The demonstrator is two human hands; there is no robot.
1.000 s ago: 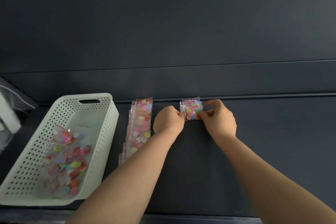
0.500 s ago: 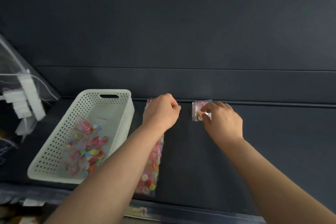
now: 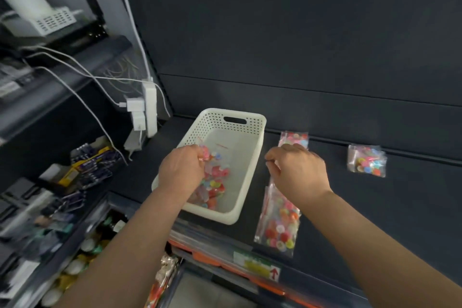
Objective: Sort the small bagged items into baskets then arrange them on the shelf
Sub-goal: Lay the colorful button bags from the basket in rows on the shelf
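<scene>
A white perforated basket [image 3: 258,155] stands on the dark shelf [image 3: 375,220] and holds several clear bags of coloured buttons [image 3: 216,184]. My left hand [image 3: 181,171] is down inside the basket, its fingers curled round one of those bags at its top. To the right of the basket, a row of overlapping button bags [image 3: 280,222] lies front to back. My right hand [image 3: 298,172] hovers over the middle of this row with loosely curled fingers and nothing in them. One more small button bag [image 3: 366,161] lies alone, further right by the back ledge.
A white power strip [image 3: 150,107] with chargers and cables hangs on the post left of the basket. Left shelves carry packaged goods [image 3: 85,165]. The shelf's front edge has a price label [image 3: 256,264]; more goods sit below it.
My view swung left and down. My left hand went from the shelf into the basket and took hold of a bag. My right hand let go of the small bag and drew back left.
</scene>
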